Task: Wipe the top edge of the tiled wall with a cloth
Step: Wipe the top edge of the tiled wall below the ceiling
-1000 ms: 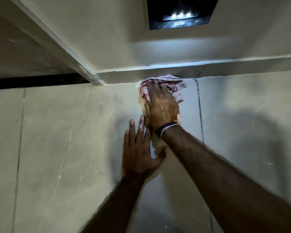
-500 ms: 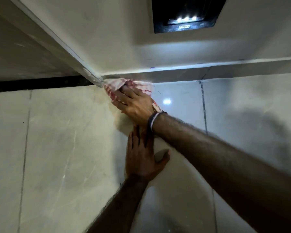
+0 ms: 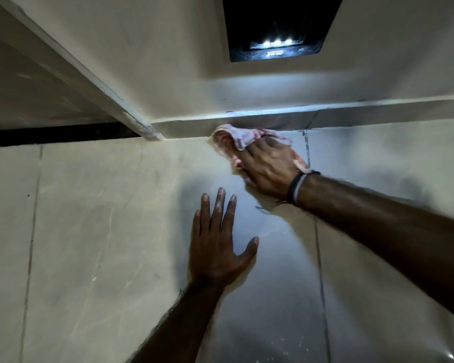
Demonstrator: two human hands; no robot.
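A red-and-white striped cloth (image 3: 240,138) is pressed against the top edge of the tiled wall (image 3: 351,128), just under the grey ledge. My right hand (image 3: 269,167) covers the cloth and grips it, with a dark band on the wrist. My left hand (image 3: 218,244) lies flat on the glossy beige tile (image 3: 102,231) below, fingers spread, holding nothing. Part of the cloth is hidden under my right palm.
A white beam (image 3: 95,82) runs diagonally from the upper left into the corner left of the cloth. A dark ceiling recess with small lights (image 3: 275,43) sits overhead. Vertical grout lines (image 3: 319,258) divide the tiles.
My right hand has slid the cloth rightward along the top edge, away from the beam corner. The left hand stays flat on the tile.
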